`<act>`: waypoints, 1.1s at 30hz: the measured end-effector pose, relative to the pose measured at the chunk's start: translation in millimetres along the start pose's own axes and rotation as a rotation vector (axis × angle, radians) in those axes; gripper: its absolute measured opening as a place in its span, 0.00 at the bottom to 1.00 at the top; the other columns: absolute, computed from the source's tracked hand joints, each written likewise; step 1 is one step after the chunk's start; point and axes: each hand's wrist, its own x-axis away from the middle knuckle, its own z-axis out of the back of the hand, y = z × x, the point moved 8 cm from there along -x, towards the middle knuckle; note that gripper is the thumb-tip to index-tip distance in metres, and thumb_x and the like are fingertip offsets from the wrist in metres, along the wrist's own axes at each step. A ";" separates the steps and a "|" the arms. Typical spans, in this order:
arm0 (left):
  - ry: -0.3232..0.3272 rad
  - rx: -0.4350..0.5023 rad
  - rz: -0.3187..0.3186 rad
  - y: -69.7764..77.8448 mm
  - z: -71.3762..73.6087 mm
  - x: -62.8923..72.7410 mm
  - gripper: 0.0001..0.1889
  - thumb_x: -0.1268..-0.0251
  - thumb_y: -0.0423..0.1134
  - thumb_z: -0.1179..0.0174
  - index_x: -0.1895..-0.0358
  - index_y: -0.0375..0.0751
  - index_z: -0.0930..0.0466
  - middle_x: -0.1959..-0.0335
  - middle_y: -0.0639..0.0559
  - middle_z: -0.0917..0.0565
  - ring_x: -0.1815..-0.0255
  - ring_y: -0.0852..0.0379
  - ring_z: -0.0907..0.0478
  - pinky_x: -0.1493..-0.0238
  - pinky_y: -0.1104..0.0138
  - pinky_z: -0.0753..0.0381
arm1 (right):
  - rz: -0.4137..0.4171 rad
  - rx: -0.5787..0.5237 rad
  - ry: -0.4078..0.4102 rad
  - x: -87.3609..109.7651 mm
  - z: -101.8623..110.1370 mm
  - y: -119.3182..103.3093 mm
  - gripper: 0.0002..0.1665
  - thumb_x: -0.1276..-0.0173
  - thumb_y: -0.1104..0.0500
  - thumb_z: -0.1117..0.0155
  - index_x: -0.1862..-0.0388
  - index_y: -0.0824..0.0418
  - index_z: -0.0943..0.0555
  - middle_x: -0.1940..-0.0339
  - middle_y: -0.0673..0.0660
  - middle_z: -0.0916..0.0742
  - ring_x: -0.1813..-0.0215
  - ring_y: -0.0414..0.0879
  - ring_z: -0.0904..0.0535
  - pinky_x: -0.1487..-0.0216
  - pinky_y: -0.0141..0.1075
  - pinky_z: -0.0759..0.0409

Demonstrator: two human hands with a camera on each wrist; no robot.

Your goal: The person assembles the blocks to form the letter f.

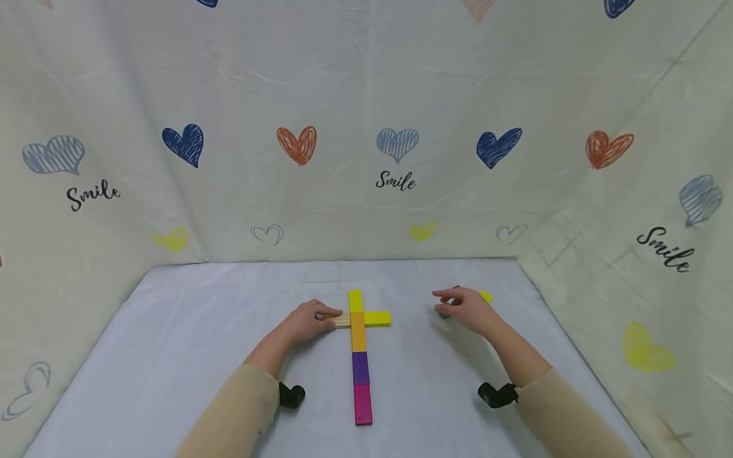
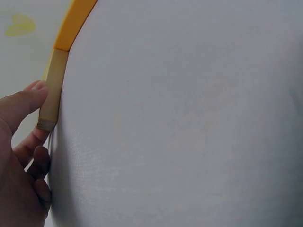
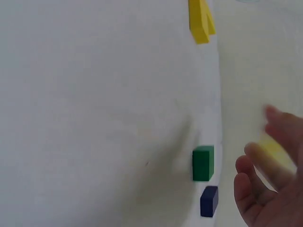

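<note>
My left hand point(image 1: 307, 320) pinches a plain wooden block point(image 1: 342, 321), thumb on its near side; the block's far end meets the orange block point(image 1: 358, 332). That orange block is part of a straight column, with a yellow block point(image 1: 356, 300) above it and a purple block point(image 1: 361, 367) and a magenta block point(image 1: 363, 404) below. Another yellow block point(image 1: 377, 319) extends rightward from the column. Off to the right, my right hand point(image 1: 465, 308) hovers with loosely bent fingers and holds nothing. A green block point(image 3: 202, 163) lies near it, partly hidden by the hand in the head view.
Beside the green block lies a dark blue block point(image 3: 209, 202). Some yellow point(image 1: 487, 296) shows behind my right hand. White cloth point(image 1: 189, 356) covers the table, and a heart-printed curtain point(image 1: 343, 76) encloses its back and sides.
</note>
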 end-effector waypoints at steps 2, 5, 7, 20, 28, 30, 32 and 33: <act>0.001 -0.001 0.002 0.0 0.0 0.0 0.15 0.33 0.47 0.36 0.44 0.66 0.15 0.44 0.54 0.22 0.40 0.48 0.29 0.37 0.47 0.31 | 0.012 0.016 0.013 7.4 8.2 11.5 0.27 0.32 0.50 0.32 0.37 0.58 0.19 0.51 0.55 0.17 0.55 0.48 0.23 0.60 0.38 0.26; 0.001 -0.003 0.007 -0.1 -0.1 0.3 0.15 0.33 0.48 0.36 0.44 0.66 0.15 0.44 0.54 0.22 0.39 0.48 0.30 0.36 0.47 0.32 | 0.013 0.059 0.019 18.3 19.2 27.7 0.26 0.31 0.50 0.33 0.37 0.59 0.19 0.51 0.57 0.16 0.54 0.50 0.24 0.60 0.39 0.26; 0.001 -0.006 0.003 0.6 0.2 0.6 0.15 0.33 0.47 0.36 0.44 0.66 0.15 0.43 0.53 0.22 0.39 0.47 0.30 0.36 0.47 0.31 | 0.013 0.085 0.015 24.3 25.8 39.1 0.27 0.31 0.49 0.34 0.37 0.60 0.20 0.51 0.58 0.16 0.54 0.51 0.24 0.60 0.39 0.26; 0.002 0.005 -0.004 -0.7 -0.1 -0.1 0.15 0.33 0.47 0.36 0.45 0.66 0.15 0.44 0.53 0.22 0.40 0.48 0.30 0.37 0.47 0.31 | -0.198 0.086 -0.065 46.2 51.9 96.8 0.34 0.29 0.45 0.37 0.31 0.61 0.26 0.42 0.66 0.21 0.47 0.59 0.27 0.55 0.47 0.23; -0.001 0.006 -0.010 -0.5 -0.7 0.5 0.15 0.33 0.47 0.36 0.44 0.66 0.15 0.45 0.53 0.22 0.41 0.48 0.29 0.38 0.48 0.30 | -0.232 0.096 -0.174 45.6 45.1 102.6 0.38 0.30 0.47 0.36 0.28 0.66 0.32 0.45 0.68 0.21 0.47 0.59 0.28 0.51 0.54 0.26; -0.001 0.002 -0.016 0.4 -0.5 1.1 0.15 0.33 0.47 0.36 0.44 0.65 0.15 0.45 0.53 0.22 0.41 0.48 0.29 0.38 0.48 0.30 | -0.230 0.110 -0.176 43.7 43.6 104.0 0.37 0.30 0.49 0.36 0.29 0.67 0.31 0.47 0.66 0.20 0.50 0.57 0.27 0.52 0.51 0.25; 0.002 0.009 -0.016 1.0 0.3 1.8 0.15 0.33 0.46 0.36 0.45 0.65 0.15 0.45 0.54 0.22 0.42 0.49 0.29 0.39 0.49 0.29 | -0.227 0.117 -0.171 41.5 42.2 104.8 0.35 0.30 0.51 0.36 0.30 0.67 0.30 0.49 0.66 0.20 0.52 0.55 0.27 0.53 0.49 0.25; 0.003 0.011 -0.017 1.3 0.7 2.0 0.15 0.33 0.46 0.36 0.45 0.65 0.15 0.46 0.54 0.22 0.42 0.49 0.28 0.39 0.49 0.29 | -0.223 0.119 -0.169 40.5 41.5 104.8 0.34 0.30 0.51 0.36 0.31 0.67 0.29 0.50 0.65 0.20 0.53 0.55 0.26 0.54 0.48 0.25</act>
